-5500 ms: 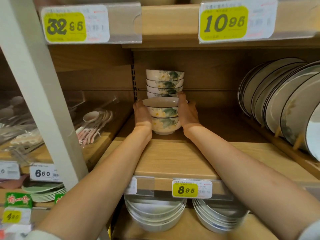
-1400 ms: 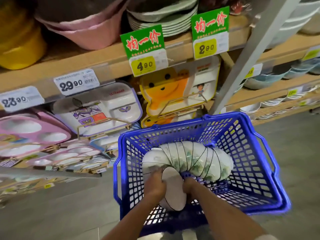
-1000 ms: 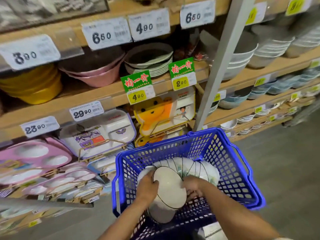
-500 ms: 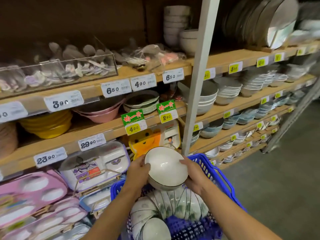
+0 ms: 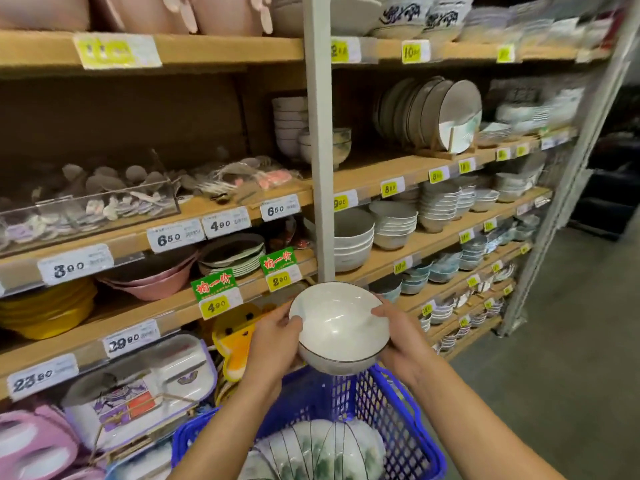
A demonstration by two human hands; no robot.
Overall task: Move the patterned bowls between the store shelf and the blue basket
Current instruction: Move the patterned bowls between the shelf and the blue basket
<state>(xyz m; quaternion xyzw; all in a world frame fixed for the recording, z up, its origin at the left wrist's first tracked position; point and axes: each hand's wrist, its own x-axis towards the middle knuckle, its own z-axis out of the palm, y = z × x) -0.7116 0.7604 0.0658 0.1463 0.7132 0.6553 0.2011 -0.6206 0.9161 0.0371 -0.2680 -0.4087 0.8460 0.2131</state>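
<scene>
Left hand (image 5: 273,344) and right hand (image 5: 398,337) are gripping one dark-rimmed bowl (image 5: 339,327) on opposite sides, fingers clamping its rim, holding it above the blue basket (image 5: 401,410), where nested patterned bowls (image 5: 322,448) are lying sideways, before the store shelf (image 5: 166,315).

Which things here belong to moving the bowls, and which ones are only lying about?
Job: held bowl, left hand, right hand, blue basket, bowls in the basket, stacked bowls on the shelf.
Lying about: upright plates, pink bowls, yellow bowls, price tags, divided tray.
</scene>
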